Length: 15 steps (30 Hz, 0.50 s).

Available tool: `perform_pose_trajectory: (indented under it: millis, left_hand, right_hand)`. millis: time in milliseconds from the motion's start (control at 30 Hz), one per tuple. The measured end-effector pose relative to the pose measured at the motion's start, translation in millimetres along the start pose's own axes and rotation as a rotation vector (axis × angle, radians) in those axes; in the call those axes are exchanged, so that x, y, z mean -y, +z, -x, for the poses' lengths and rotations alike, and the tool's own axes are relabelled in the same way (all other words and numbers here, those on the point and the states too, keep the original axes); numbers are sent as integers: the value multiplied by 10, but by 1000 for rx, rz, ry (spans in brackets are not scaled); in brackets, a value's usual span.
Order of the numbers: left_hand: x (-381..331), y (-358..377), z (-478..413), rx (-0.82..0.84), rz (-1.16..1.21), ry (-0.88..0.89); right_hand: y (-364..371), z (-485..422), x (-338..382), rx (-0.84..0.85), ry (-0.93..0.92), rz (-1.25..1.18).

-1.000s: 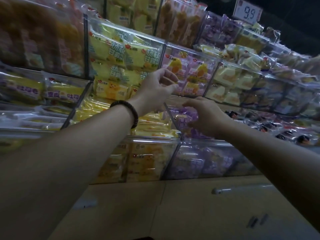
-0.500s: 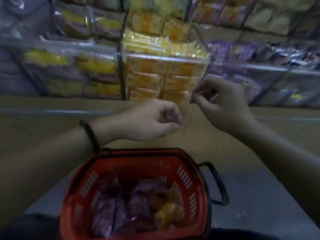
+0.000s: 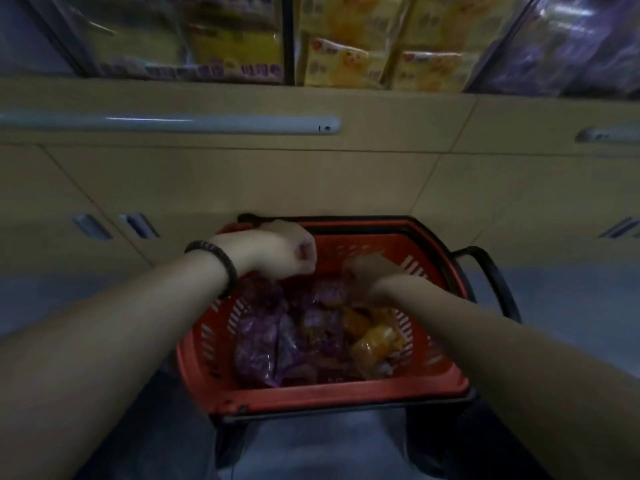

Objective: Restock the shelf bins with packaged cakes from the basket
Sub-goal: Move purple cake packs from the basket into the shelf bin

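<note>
Nearest the person, the red basket (image 3: 329, 393) sits low between the two forearms, its near rim well short of both hands. Inside it lie the packaged cakes: purple packets (image 3: 263, 341) heaped below the left hand and spreading toward the middle, and orange-yellow packets (image 3: 375, 344) just below the right wrist.

The left hand (image 3: 277, 252), with a dark bead bracelet (image 3: 218, 265) on the wrist, hovers over the basket's far left corner. Its fingers are curled in and no packet shows in them. The right hand (image 3: 367, 273) reaches down among the packets in the middle. It is blurred and its fingers are hidden behind its back, so I cannot tell whether it grips anything.

The step in hand looks like picking the next packets out. To do it well, each hand should probably take one flavour only, pinching the wrapper at its sealed end rather than squeezing the soft cake, and lift clear of the rim so nothing snags on the slotted walls.

Right of the right hand, the black basket handle (image 3: 491, 275) hangs folded outward. Beyond both hands stand beige cabinet doors (image 3: 242, 178). Above those are the clear shelf bins: yellow-packed ones (image 3: 346, 39) straight ahead, and a purple-packed one (image 3: 571, 39) far beyond the right hand. That purple bin is likely where the purple packets belong.
</note>
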<state>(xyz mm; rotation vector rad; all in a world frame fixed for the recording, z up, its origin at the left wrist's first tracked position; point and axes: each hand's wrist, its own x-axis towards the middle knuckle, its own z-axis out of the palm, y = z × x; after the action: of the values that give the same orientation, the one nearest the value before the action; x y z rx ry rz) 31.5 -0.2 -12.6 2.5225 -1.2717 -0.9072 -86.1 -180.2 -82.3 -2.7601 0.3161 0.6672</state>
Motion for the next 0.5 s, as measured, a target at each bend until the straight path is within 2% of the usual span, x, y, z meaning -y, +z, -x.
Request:
perform_pose_trajectory:
  millis: [133, 300, 500]
  left_hand:
    - [138, 170, -129, 107, -131, -13]
    - [157, 219, -208, 137, -105, -39]
    - [218, 280, -255, 135, -81, -58]
  right_hand:
    - [473, -364, -81, -43, -41, 51]
    - [771, -443, -215, -81, -15, 187]
    - [601, -477, -160, -9, 19, 54]
